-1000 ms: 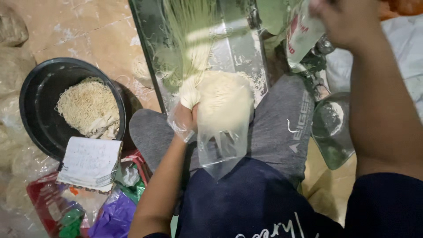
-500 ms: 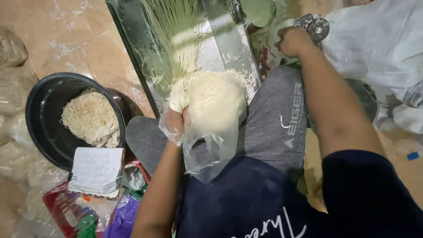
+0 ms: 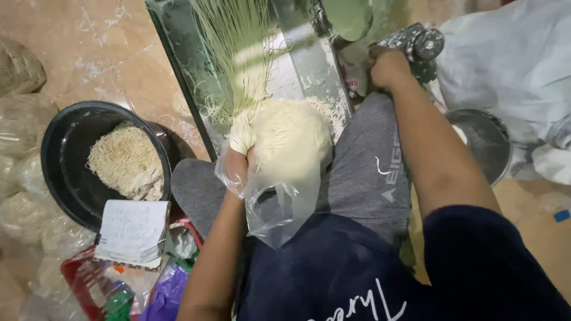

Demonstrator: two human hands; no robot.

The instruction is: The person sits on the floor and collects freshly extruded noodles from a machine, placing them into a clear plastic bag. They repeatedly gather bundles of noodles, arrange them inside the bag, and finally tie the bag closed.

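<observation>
Noodles (image 3: 279, 139) clamped in bagged left hand (image 3: 238, 166) at tray edge; right hand (image 3: 388, 66) clenched on crank handle (image 3: 416, 44).

The person wears a dark navy T-shirt (image 3: 333, 273) with pale lettering across the chest, short sleeves leaving both forearms bare, and grey trousers (image 3: 375, 172) with small white marks on one thigh.

the left hand (image 3: 237, 166) sits low over the lap, fingers curled shut in a loose fist, forearm running up from below. the right hand (image 3: 388, 66) reaches further out, arm nearly straight, fingers wrapped tight.
</observation>
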